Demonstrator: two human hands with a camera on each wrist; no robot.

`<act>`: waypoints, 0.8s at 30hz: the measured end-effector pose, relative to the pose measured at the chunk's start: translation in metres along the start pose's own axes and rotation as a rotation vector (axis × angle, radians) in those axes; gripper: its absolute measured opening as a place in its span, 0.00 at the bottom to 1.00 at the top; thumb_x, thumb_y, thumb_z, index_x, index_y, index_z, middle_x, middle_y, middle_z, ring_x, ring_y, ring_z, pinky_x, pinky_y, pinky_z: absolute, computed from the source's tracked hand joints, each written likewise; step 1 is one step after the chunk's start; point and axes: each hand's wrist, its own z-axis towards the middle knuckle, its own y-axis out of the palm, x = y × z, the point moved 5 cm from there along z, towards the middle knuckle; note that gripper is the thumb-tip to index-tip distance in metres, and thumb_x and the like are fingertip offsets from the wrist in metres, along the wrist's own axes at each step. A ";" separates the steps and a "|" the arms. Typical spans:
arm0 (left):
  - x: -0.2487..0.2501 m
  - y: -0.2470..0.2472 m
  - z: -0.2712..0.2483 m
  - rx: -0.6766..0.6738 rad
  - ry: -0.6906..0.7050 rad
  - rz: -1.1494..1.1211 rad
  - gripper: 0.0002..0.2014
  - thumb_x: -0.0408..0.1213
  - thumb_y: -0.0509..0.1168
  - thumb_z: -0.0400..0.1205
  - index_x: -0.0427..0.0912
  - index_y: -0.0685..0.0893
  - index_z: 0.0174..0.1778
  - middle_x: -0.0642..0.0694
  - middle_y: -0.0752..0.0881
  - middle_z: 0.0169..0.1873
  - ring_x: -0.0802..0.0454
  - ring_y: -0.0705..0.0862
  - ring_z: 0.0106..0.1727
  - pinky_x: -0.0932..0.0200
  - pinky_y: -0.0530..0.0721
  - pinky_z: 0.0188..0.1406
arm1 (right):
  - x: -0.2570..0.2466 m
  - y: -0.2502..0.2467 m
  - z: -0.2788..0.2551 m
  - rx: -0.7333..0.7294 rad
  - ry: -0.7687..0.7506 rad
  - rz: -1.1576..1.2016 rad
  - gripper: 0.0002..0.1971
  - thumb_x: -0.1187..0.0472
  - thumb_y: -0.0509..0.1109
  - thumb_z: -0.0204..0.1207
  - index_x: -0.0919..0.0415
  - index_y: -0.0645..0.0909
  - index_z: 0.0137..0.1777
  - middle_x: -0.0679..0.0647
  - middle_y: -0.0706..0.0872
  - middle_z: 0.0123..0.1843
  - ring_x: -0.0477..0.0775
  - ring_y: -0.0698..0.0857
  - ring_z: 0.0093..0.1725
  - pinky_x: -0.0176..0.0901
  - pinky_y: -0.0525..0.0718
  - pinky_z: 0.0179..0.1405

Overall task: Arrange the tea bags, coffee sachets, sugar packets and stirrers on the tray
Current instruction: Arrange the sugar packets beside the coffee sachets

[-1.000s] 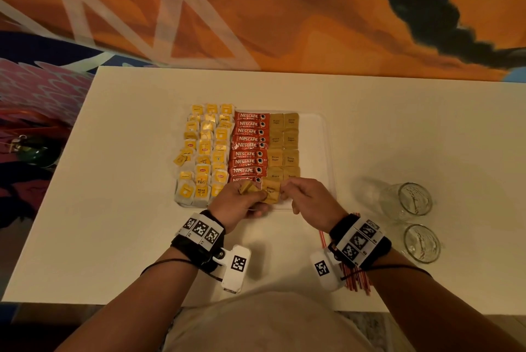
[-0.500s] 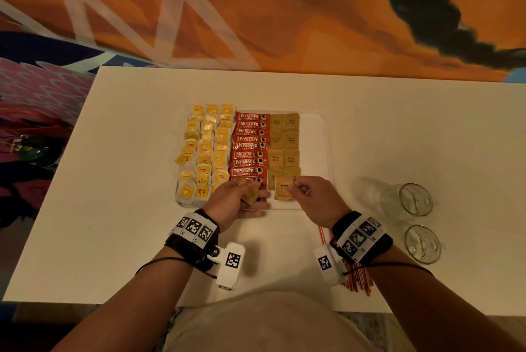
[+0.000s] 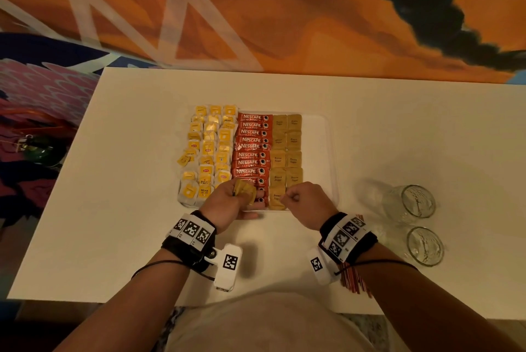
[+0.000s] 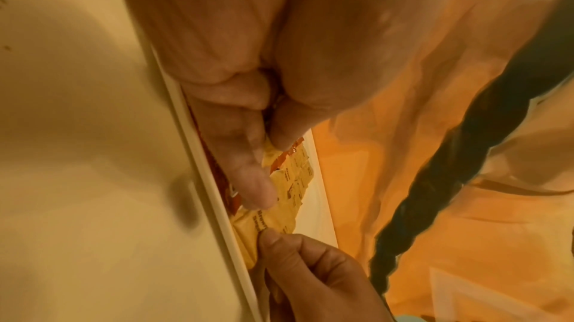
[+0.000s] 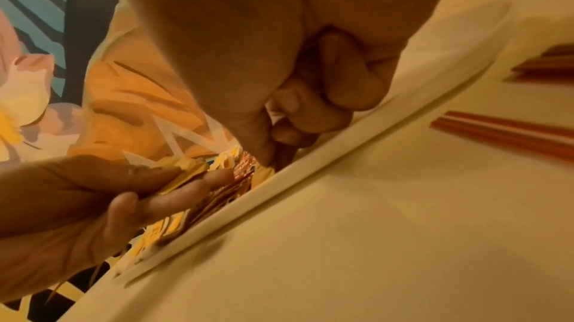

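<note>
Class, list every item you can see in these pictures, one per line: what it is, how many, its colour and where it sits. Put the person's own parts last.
Table: one, white, under everything.
Tray: one, white, mid-table.
Tea bags: many, yellow tags, three columns on the tray's left.
Coffee sachets: about ten, red, one column at the tray's middle.
Sugar packets: two columns, tan, right of the coffee.
Held packets: a few, tan, in the left hand.
Stirrers: a bundle, red, on the table under the right wrist.
Glasses: two, clear, on the table right of the tray.
Left hand: grips the held packets.
Right hand: pinches a sugar packet at the tray's near edge.
</note>
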 end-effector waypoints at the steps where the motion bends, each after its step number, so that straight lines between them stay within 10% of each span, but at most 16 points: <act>1: 0.001 0.000 0.000 0.003 0.006 0.010 0.09 0.28 0.60 0.88 0.36 0.80 0.62 0.38 0.91 0.56 0.38 0.91 0.55 0.45 0.92 0.46 | 0.000 0.000 0.000 0.004 0.008 -0.018 0.11 0.51 0.73 0.80 0.56 0.90 0.41 0.48 0.92 0.45 0.49 0.89 0.44 0.48 0.91 0.44; 9: 0.004 0.004 0.001 0.011 0.071 0.080 0.05 0.33 0.66 0.86 0.37 0.87 0.52 0.38 0.92 0.47 0.45 0.90 0.44 0.55 0.90 0.39 | -0.001 -0.012 -0.002 0.072 0.035 -0.114 0.18 0.41 0.74 0.77 0.54 0.85 0.35 0.46 0.87 0.36 0.49 0.86 0.37 0.46 0.88 0.37; 24: 0.009 0.015 0.003 -0.062 0.203 0.146 0.10 0.26 0.70 0.81 0.41 0.87 0.56 0.40 0.91 0.42 0.47 0.88 0.39 0.63 0.86 0.28 | -0.026 -0.015 -0.020 0.012 -0.197 0.258 0.06 0.56 0.72 0.82 0.53 0.91 0.47 0.42 0.91 0.45 0.41 0.86 0.46 0.43 0.87 0.51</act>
